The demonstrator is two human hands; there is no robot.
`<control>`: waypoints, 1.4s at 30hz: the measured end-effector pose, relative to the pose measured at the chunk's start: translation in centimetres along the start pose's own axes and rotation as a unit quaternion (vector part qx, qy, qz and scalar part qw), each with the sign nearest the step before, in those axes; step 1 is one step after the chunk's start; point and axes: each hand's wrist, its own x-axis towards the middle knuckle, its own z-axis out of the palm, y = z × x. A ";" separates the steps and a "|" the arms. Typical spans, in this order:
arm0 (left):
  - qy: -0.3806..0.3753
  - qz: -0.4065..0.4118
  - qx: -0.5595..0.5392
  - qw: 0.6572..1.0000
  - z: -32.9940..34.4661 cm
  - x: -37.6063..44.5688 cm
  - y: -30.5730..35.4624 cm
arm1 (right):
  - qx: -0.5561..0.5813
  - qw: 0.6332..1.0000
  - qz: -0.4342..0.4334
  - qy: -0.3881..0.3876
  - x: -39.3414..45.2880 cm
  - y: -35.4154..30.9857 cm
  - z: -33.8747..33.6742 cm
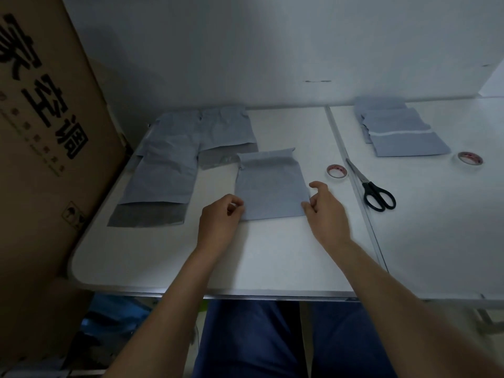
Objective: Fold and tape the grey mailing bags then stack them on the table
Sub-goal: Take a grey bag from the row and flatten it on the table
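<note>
Grey and folded at its far end, the mailing bag (270, 185) lies flat on the white table (272, 257) in front of us. Our left hand (219, 218) pinches its near left corner with curled fingers; our right hand (326, 207) pinches the near right corner between thumb and fingers, the forefinger lifted. Unfolded bags (174, 159) sprawl just left of it, overlapping one another, beside a big cardboard box (41, 145). Right of the bag sit a tape roll (337, 171) and black-handled scissors (372, 186), lying along the table seam. Farther right, a stack of folded bags (395, 129) and a second tape roll (470, 158).
</note>
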 end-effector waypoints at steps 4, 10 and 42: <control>0.018 0.029 0.026 0.999 0.5 -0.1 -0.3 | -0.019 0.999 -0.025 0.013 -0.2 0.1 0.1; 0.019 0.049 0.081 0.995 1.2 0.2 -0.5 | -0.049 0.997 -0.058 0.033 -0.3 0.5 0.6; 0.018 0.203 0.173 0.964 1.9 0.5 -2.8 | -0.245 0.961 -0.083 -0.094 -5.9 1.9 -1.4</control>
